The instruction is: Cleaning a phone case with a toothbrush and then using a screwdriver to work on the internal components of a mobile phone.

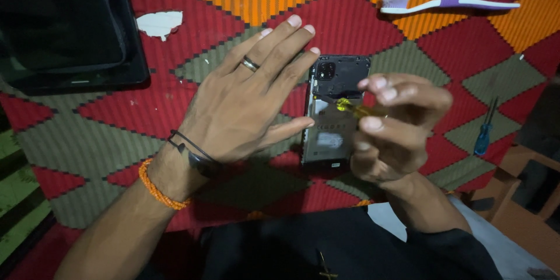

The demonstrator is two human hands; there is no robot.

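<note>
- One opened phone (335, 119) is lying back-up on the patterned cloth (105, 134).
- Two screwdrivers are showing: one yellow-handled (353, 107), one blue-handled (484, 134).
- One toothbrush (446, 4) is lying nearby.
- One dark tablet (64, 29) is resting at the left.

The woven cloth (105, 140) looks coarse and matt, the screwdriver (350, 107) handle clear yellow plastic, the toothbrush (449, 4) smooth glossy plastic.
</note>
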